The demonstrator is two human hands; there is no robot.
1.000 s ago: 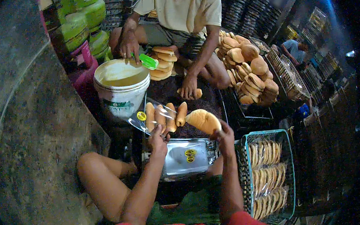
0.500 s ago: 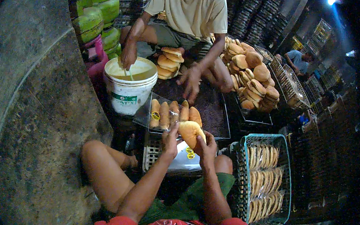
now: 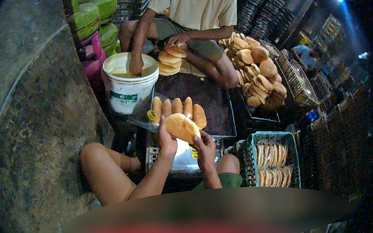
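Note:
A round golden bun (image 3: 181, 127) is held between both my hands, its flat face turned up. My left hand (image 3: 167, 138) is closed on its left edge, while my right hand (image 3: 205, 149) pinches the lower right edge. Just beyond it, several buns (image 3: 177, 105) stand side by side in a row on the dark tray (image 3: 211, 92), with clear plastic wrap (image 3: 152, 124) at the left end. Under my hands lies a stack of clear plastic bags (image 3: 185, 160) with yellow round labels, on a pale crate (image 3: 152, 157).
Across from me a person (image 3: 196, 4) dips one hand into a white bucket (image 3: 131, 94) and rests the other by a bun stack (image 3: 171, 61). Heaped buns (image 3: 260, 74) sit to the right. A teal crate (image 3: 297, 151) holds bagged buns. Green gas cylinders (image 3: 85, 21) stand far left.
The bun in my hands has turned to show its broad face and shifted slightly left. The other person's free hand has drawn back from the tray to the bun stack.

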